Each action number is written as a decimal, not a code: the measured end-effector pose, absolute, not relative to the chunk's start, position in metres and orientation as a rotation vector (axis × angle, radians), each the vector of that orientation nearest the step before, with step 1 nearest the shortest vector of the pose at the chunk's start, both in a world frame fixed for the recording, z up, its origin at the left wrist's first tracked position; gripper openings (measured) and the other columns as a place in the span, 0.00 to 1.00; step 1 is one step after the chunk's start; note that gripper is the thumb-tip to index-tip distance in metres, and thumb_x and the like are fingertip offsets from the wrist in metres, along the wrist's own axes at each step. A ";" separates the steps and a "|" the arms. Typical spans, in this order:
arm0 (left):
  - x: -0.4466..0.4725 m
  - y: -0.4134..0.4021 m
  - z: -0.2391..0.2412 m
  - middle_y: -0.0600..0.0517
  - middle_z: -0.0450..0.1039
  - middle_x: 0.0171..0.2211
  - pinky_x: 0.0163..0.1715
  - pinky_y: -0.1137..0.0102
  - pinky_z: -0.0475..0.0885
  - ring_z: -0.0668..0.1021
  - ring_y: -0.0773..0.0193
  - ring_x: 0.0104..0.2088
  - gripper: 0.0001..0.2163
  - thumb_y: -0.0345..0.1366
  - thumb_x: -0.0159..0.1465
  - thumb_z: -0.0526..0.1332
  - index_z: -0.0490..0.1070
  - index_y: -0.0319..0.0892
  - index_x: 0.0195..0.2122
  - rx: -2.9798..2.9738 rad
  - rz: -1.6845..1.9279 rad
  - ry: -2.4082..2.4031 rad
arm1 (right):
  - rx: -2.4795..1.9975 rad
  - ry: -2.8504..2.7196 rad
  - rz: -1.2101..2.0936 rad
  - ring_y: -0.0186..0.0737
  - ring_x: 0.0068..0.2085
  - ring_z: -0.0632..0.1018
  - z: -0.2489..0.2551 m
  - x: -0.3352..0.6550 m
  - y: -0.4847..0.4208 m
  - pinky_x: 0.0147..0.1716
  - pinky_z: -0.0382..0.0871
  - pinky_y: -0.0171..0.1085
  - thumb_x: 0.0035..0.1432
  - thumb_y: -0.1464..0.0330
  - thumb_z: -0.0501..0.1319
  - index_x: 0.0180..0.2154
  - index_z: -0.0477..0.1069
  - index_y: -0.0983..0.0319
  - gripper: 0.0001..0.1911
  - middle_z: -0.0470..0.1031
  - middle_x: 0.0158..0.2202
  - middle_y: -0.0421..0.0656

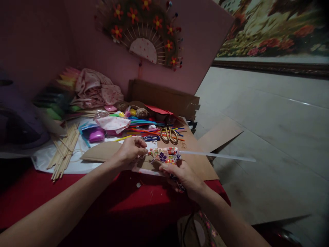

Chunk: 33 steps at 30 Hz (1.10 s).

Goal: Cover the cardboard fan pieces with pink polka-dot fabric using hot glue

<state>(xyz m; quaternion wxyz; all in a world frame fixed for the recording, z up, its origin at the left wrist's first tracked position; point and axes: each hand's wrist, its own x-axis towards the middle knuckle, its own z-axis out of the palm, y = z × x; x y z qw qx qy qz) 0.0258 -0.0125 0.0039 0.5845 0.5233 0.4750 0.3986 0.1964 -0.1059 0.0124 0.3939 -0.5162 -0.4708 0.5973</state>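
My right hand [186, 173] is wrapped round a glue gun [166, 155] with a colourful floral-patterned body. From its rear a long whitish glue stick [218, 156] juts out to the right. The gun's tip points left, toward my left hand [132, 151]. That hand is closed, thumb and fingers pinched together close to the tip; what lies between them is too small and dim to make out. Beneath both hands lies a piece of cardboard [203, 168] with a pale sheet on it. A half-round cardboard piece [102, 152] rests beside my left wrist.
Gold-handled scissors [169, 135] lie behind the glue gun. Thin wooden sticks [63, 151] are heaped at left. Coloured pipe cleaners [146, 121], a purple packet [96, 135] and pink dotted cloth [95, 87] spread across the red-covered table [113, 195]. A flower-trimmed fan [144, 49] hangs above.
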 end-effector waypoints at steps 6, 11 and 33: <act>0.027 -0.014 0.004 0.57 0.65 0.13 0.16 0.74 0.58 0.67 0.71 0.14 0.08 0.22 0.43 0.61 0.66 0.38 0.24 1.169 0.893 1.103 | -1.486 -1.352 1.465 0.26 0.12 0.58 0.021 0.197 -0.108 0.08 0.50 0.27 0.54 0.60 0.57 0.22 0.64 0.63 0.14 0.58 0.13 0.33; 0.027 -0.015 0.008 0.57 0.64 0.13 0.17 0.74 0.59 0.65 0.72 0.15 0.07 0.20 0.45 0.61 0.67 0.37 0.24 1.242 0.894 1.138 | -1.569 -1.447 1.429 0.27 0.14 0.60 0.025 0.198 -0.107 0.10 0.52 0.27 0.55 0.60 0.57 0.23 0.64 0.63 0.14 0.61 0.16 0.35; 0.027 -0.015 0.011 0.56 0.66 0.15 0.20 0.73 0.62 0.68 0.71 0.16 0.08 0.19 0.47 0.60 0.67 0.36 0.27 1.213 0.867 1.159 | -1.578 -1.443 1.504 0.27 0.14 0.59 0.042 0.187 -0.103 0.08 0.54 0.27 0.54 0.61 0.57 0.23 0.62 0.61 0.13 0.60 0.15 0.35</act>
